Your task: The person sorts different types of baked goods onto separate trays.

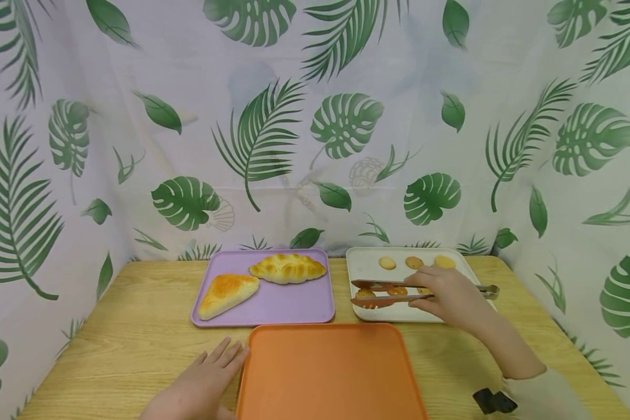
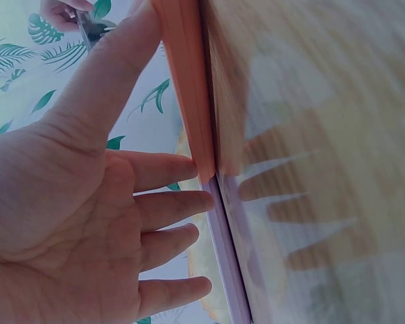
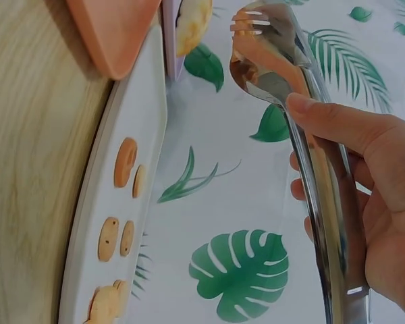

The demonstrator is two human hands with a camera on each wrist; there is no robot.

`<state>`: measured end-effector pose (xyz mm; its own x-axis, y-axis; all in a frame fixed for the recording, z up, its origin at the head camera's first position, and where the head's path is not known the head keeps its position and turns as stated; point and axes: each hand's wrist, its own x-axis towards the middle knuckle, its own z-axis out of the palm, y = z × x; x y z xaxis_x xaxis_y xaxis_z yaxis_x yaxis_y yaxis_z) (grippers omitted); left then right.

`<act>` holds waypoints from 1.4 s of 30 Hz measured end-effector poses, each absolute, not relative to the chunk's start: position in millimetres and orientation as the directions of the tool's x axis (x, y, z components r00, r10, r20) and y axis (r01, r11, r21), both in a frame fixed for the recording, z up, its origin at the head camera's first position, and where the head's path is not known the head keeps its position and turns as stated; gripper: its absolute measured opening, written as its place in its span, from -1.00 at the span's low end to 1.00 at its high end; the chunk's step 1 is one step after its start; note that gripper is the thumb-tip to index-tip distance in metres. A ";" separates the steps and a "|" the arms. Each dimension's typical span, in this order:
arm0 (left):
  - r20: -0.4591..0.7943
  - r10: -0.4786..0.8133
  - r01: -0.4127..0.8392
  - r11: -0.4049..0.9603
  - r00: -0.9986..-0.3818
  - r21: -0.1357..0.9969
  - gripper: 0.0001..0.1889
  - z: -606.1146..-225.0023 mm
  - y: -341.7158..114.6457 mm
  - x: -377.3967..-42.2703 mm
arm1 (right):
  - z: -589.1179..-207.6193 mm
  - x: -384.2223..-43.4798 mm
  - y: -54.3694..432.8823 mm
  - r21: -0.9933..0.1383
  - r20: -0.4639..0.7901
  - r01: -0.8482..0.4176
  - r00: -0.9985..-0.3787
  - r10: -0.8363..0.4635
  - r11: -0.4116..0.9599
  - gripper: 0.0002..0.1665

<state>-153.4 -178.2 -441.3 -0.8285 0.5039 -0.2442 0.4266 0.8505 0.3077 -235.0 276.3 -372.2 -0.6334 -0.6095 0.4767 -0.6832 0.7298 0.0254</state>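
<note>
My right hand (image 1: 451, 294) grips a pair of metal tongs (image 3: 334, 223) around the middle of their arms, thumb on one side and fingers on the other. The tongs lie level above the white tray (image 1: 362, 265), their tips pointing left and a little apart. Several small round cookies (image 1: 387, 263) sit on that tray in two rows, the nearer row partly covered by the tongs. With fingers outstretched, my left hand (image 1: 199, 379) is at the left edge of the orange tray (image 1: 325, 373); its thumb meets the rim in the left wrist view.
Behind the orange tray, a purple tray (image 1: 294, 306) carries a triangular bread (image 1: 228, 294) and a braided loaf (image 1: 289, 268). All three trays stand close together on a wooden table (image 1: 110, 338). A leaf-printed cloth (image 1: 294, 216) hangs around the back and sides.
</note>
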 end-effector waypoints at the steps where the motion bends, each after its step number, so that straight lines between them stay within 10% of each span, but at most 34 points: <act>1: -0.241 0.504 0.428 0.850 -0.829 0.306 0.17 -441.7 -178.3 -153.1 | -373.1 -238.1 277.5 0.024 0.474 -0.677 -0.640 -0.604 0.736 -0.59; 22: -0.232 0.505 0.435 0.851 -0.831 0.295 0.17 -441.4 -177.7 -152.3 | -402.6 -318.4 286.8 -0.071 0.267 -0.436 -0.875 -0.404 0.897 -0.54; 42: -0.247 0.495 0.423 0.858 -0.833 0.292 0.16 -442.5 -178.8 -153.5 | -423.6 -364.4 269.9 -0.114 0.179 -0.325 -0.936 -0.302 0.939 -0.53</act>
<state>-153.5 -178.8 -442.5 -0.8328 0.4953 -0.2472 0.4232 0.8575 0.2925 -364.4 269.9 -423.6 -0.9364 -0.3020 0.1787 -0.3246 0.9389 -0.1142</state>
